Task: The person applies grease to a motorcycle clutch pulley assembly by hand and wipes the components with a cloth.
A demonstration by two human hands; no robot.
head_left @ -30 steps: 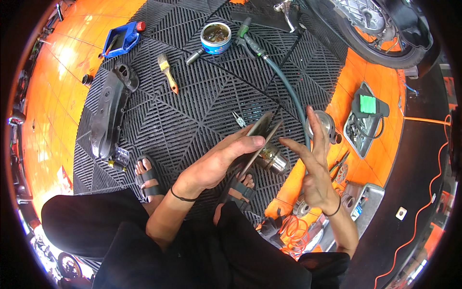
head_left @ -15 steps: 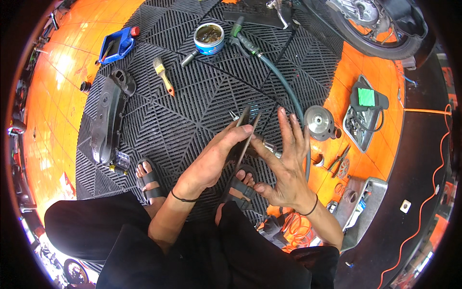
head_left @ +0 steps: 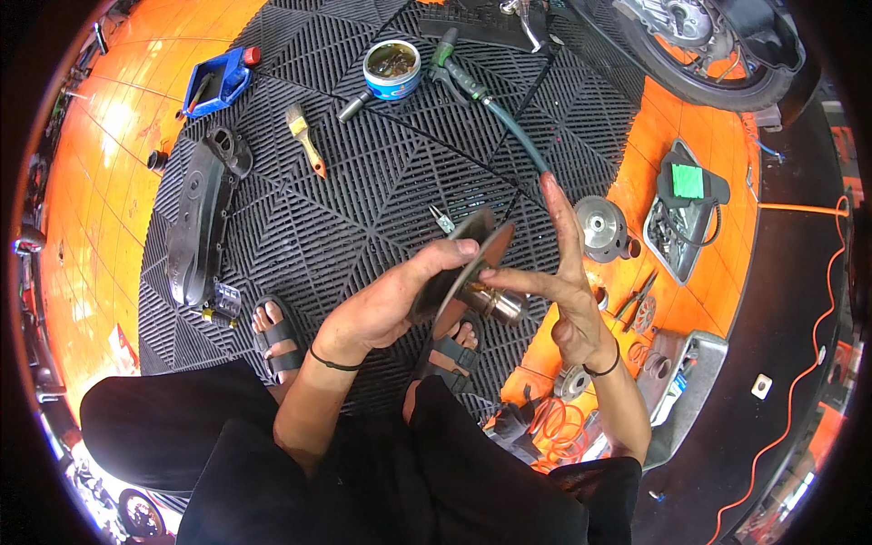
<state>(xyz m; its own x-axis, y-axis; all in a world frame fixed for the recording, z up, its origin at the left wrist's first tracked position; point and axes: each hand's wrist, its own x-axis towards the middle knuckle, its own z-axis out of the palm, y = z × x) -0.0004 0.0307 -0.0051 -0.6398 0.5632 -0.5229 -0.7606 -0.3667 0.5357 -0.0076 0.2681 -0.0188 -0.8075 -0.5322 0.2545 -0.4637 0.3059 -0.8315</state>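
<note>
A scooter drive pulley (head_left: 498, 245), two thin metal discs on a shiny hub (head_left: 498, 305), is tilted in front of my body. My left hand (head_left: 391, 295) is closed around the disc's near left side, its thumb on the rim. Against the disc face beside the hub rests a fingertip of my right hand (head_left: 574, 295); another finger points up and away, and the hand holds nothing. Part of the left fingers is hidden behind the disc.
A tub of brown grease (head_left: 392, 86), a brush (head_left: 307, 143) and a green air gun (head_left: 459, 80) with hose lie on the black mat (head_left: 363, 209). A black cover (head_left: 202, 222) is at left. A toothed pulley plate (head_left: 599, 227) and parts tray (head_left: 677, 241) sit at right, below a wheel (head_left: 708, 91).
The pulley has turned so its disc face and hub show more. My right hand has gone from spread fingers beside it to one fingertip on the face near the hub.
</note>
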